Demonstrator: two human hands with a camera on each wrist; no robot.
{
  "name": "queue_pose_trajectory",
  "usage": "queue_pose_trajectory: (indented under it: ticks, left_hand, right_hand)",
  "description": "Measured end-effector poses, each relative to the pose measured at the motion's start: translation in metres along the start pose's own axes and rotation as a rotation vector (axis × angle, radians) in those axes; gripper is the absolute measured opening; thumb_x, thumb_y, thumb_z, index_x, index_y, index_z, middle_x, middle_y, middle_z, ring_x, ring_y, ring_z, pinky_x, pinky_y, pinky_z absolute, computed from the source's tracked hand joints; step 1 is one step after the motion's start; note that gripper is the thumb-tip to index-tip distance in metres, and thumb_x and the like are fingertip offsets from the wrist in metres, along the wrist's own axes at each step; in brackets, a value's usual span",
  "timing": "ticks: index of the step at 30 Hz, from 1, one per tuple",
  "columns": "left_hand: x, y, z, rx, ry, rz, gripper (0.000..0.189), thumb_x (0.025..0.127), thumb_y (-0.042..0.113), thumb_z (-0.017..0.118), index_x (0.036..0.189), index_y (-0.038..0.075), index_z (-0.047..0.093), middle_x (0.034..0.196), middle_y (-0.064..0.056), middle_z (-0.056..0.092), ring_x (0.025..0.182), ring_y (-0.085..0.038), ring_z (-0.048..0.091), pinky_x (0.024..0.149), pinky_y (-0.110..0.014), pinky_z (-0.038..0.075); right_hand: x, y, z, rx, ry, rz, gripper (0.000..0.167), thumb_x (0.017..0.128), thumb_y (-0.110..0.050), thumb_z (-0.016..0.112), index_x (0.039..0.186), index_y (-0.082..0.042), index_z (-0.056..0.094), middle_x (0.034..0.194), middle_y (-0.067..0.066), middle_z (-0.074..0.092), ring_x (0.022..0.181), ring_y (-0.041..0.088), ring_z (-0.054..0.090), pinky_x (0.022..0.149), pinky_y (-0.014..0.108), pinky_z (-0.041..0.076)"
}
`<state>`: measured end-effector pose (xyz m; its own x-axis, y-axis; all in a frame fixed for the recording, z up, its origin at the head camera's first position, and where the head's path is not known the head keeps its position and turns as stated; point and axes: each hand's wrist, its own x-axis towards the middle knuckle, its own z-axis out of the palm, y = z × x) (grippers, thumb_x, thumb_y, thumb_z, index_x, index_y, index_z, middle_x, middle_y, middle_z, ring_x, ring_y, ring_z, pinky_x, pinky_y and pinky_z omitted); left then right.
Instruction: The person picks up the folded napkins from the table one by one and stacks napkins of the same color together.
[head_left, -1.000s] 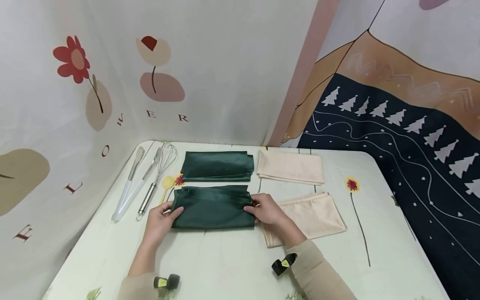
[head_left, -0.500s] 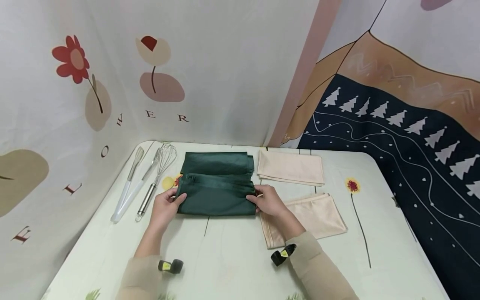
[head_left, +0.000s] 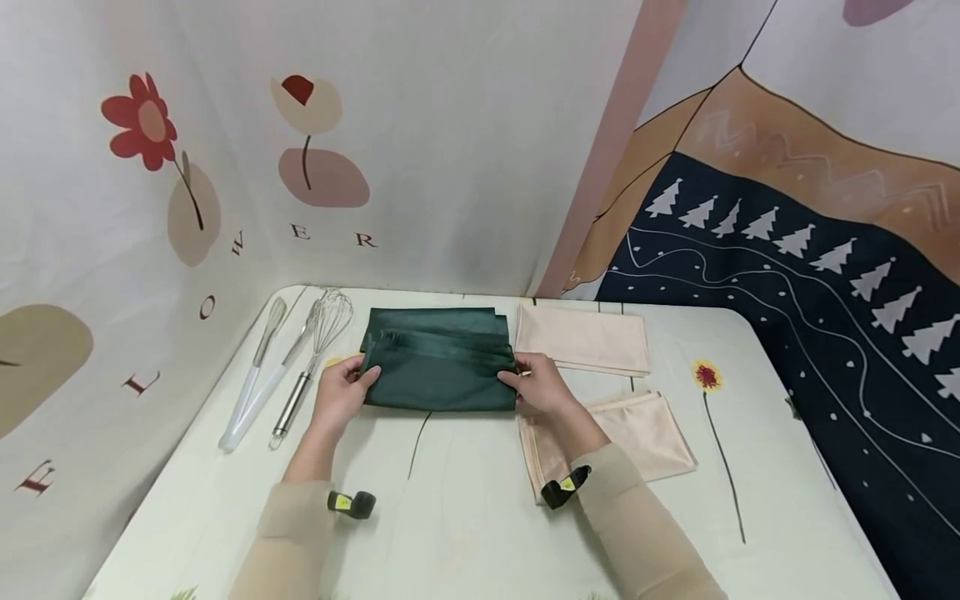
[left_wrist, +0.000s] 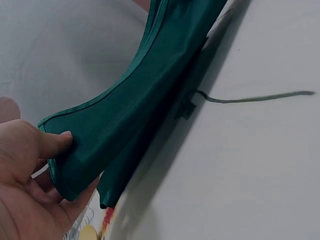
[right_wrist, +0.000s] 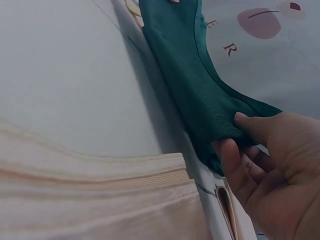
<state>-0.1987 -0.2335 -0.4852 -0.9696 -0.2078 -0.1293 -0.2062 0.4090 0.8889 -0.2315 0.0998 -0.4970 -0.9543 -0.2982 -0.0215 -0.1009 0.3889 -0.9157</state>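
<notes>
Between my two hands is a folded dark green cloth [head_left: 442, 375], its middle sagging in the wrist views. My left hand [head_left: 342, 392] pinches its left end, thumb on top and fingers beneath. At the right end my right hand [head_left: 542, 383] grips it the same way. Behind lies a second folded green cloth [head_left: 435, 319], partly covered by the held one in the head view. In the left wrist view the held cloth [left_wrist: 115, 115] stands raised above the table, its shadow beneath it.
Two folded pale peach cloths lie to the right, a back one [head_left: 581, 337] and a front one [head_left: 637, 437] under my right forearm. At the left are a wire whisk [head_left: 330, 321], tongs [head_left: 251, 400] and a mostly hidden yellow spoon [left_wrist: 89, 233]. Printed curtains stand behind the table [head_left: 465, 517].
Both hands have moved the held green cloth away from me and slightly right, so that it now overlaps the rear green cloth in the head view. The other cloths stay put.
</notes>
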Motion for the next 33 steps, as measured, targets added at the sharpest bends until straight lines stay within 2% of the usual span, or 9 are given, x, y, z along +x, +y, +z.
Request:
queue_pose_trajectory:
  ticks: [6, 12, 21, 27, 33]
  left_hand:
    - [0.012, 0.008, 0.0, -0.015, -0.001, 0.009, 0.044, 0.104, 0.021, 0.06, 0.139, -0.005, 0.056, 0.136, -0.025, 0.058, 0.122, -0.034, 0.055, 0.1, -0.045, 0.048]
    - [0.023, 0.011, -0.003, -0.045, 0.008, -0.002, 0.044, 0.104, 0.02, 0.06, 0.14, -0.004, 0.056, 0.142, -0.023, 0.055, 0.128, -0.036, 0.051, 0.101, -0.046, 0.048]
    - [0.039, 0.013, -0.006, -0.052, 0.043, -0.022, 0.04, 0.103, 0.022, 0.061, 0.137, 0.0, 0.06, 0.137, -0.021, 0.057, 0.119, -0.034, 0.055, 0.092, -0.041, 0.049]
    - [0.049, 0.009, -0.002, -0.034, 0.054, -0.024, 0.04, 0.103, 0.02, 0.062, 0.137, -0.001, 0.06, 0.137, -0.022, 0.057, 0.121, -0.034, 0.054, 0.092, -0.041, 0.05]
    - [0.061, 0.009, 0.002, -0.005, 0.058, -0.005, 0.039, 0.103, 0.021, 0.061, 0.136, 0.0, 0.061, 0.134, -0.021, 0.058, 0.118, -0.034, 0.055, 0.091, -0.042, 0.051]
  right_hand:
    - [0.013, -0.004, -0.004, 0.013, 0.003, 0.007, 0.01, 0.098, -0.012, 0.069, 0.102, -0.004, 0.072, 0.088, 0.011, 0.067, 0.056, 0.02, 0.062, 0.053, 0.037, 0.057]
    - [0.026, -0.008, -0.006, -0.003, 0.009, 0.01, 0.011, 0.098, -0.014, 0.069, 0.101, -0.004, 0.071, 0.091, 0.012, 0.067, 0.056, 0.024, 0.063, 0.056, 0.043, 0.059]
    - [0.046, -0.009, -0.003, -0.017, 0.012, 0.038, 0.013, 0.099, -0.017, 0.069, 0.098, -0.004, 0.07, 0.098, 0.012, 0.066, 0.062, 0.03, 0.066, 0.057, 0.034, 0.058]
    - [0.053, -0.007, -0.004, -0.023, 0.013, 0.055, 0.014, 0.099, -0.017, 0.068, 0.094, -0.004, 0.066, 0.096, 0.011, 0.062, 0.058, 0.018, 0.062, 0.057, 0.031, 0.057]
    - [0.062, -0.008, -0.007, -0.033, 0.024, 0.033, 0.014, 0.099, -0.017, 0.068, 0.094, -0.004, 0.066, 0.1, 0.012, 0.062, 0.058, 0.02, 0.062, 0.057, 0.032, 0.058]
